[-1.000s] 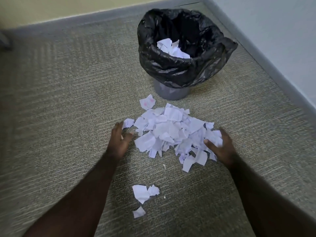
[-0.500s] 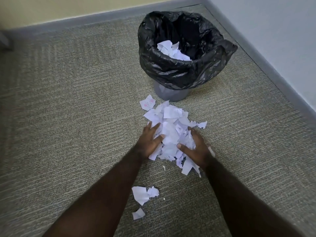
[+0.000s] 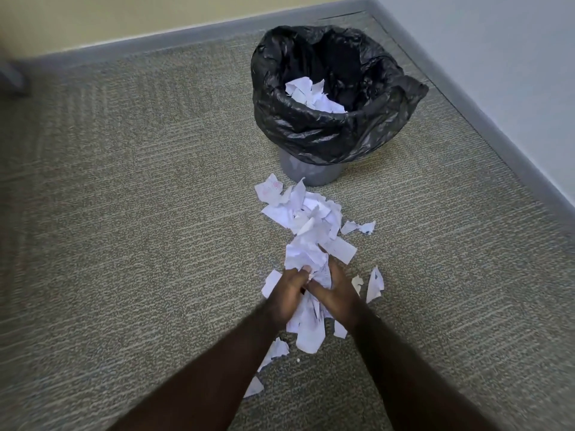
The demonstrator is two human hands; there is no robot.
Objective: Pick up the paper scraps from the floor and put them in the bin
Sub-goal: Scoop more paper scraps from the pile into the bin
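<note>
A: Paper scraps (image 3: 306, 227) lay heaped on the carpet (image 3: 140, 213) just in front of the bin (image 3: 311, 174). What did the hands show?

B: Left hand (image 3: 287, 295) and right hand (image 3: 334, 295) were pressed toward each other, fingers curled, squeezing a bunch of scraps between them. White pieces stuck out above the fingertips and hung below the palms.

A: And the pieces outside the grasp?

B: A torn strip (image 3: 375, 283) lay just right of the right hand; two small pieces (image 3: 357, 227) lay right of the heap; further bits (image 3: 277, 349) showed beside the left forearm.

A: The bin itself?

B: It stood upright near the room corner, a grey base under a black liner bag (image 3: 326, 132) draped over its rim. More white scraps (image 3: 311, 96) rested inside it.
</note>
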